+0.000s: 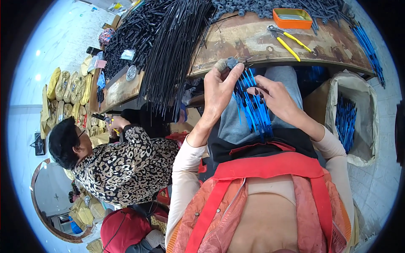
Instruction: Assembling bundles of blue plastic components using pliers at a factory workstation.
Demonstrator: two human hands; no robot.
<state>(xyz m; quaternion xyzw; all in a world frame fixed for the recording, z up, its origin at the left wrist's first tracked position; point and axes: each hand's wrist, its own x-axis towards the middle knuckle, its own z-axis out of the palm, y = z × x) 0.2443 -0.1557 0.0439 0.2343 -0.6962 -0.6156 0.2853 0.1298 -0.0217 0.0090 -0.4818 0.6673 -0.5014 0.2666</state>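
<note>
My left hand (220, 86) is raised at the front edge of the wooden table, its thumb and fingers closed on a small grey plastic fitting (231, 63). A cloth-like cover wraps one of its fingertips. Across my lap lies a bundle of thin blue rods with black tips (258, 113). My right hand (276, 96) is at the upper end of this bundle, its fingers curled around the black tip of a blue rod. The fingertips partly hide what they pinch.
Yellow-handled pliers (289, 43) and an orange tin (292, 19) lie on the table (236, 38). Long black rods (175, 55) and grey fittings (253, 6) are heaped there. A lined bin (365, 90) with blue rods stands right. A co-worker (122, 164) sits left, holding yellow-handled pliers.
</note>
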